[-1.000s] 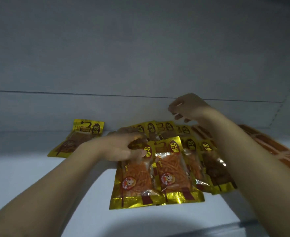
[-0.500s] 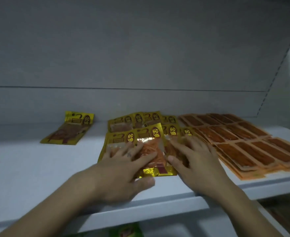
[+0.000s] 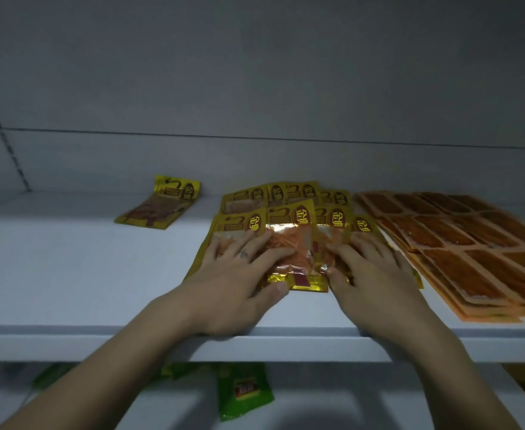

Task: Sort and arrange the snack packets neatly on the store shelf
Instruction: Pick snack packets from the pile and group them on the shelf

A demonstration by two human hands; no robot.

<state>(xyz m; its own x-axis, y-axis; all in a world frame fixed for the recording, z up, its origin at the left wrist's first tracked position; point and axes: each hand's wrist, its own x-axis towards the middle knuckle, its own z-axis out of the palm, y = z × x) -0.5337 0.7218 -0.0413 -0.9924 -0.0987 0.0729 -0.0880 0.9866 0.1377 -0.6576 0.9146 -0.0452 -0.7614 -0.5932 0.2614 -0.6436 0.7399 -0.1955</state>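
Both hands were on the middle group of yellow packets [image 3: 335, 217], which sat near the centre of the white shelf [image 3: 84, 274], overlapping one another in two rough rows.

The left hand [image 3: 239, 283] lay flat with fingers spread across the front left packets, its thumb against the lower edge of the front packet [image 3: 289, 246]. The right hand [image 3: 376, 274] lay flat on the front right packets, with its thumb at that same packet's lower right corner. Neither hand was clenched or grasping; both pressed down with fingers extended. In my judgement this hold served to square the loose packets and draw their edges into line, not to lift any of them.

Count of yellow packets: eight labels could be made out in the middle group, four at the back and four at the front. Any packets buried under them could not be counted. A lone yellow packet [image 3: 158, 206] lay well apart to the left, turned at an angle, and appeared not yet gathered in. That made nine in all.

The orange packets [image 3: 459, 243] lay to the right, just beside the yellow group, in orderly overlapping rows. At least a dozen showed, but they were layered and a true count was not possible.

One green packet [image 3: 242, 389] was plain on the lower shelf [image 3: 317, 405]; other green edges were partly hidden.
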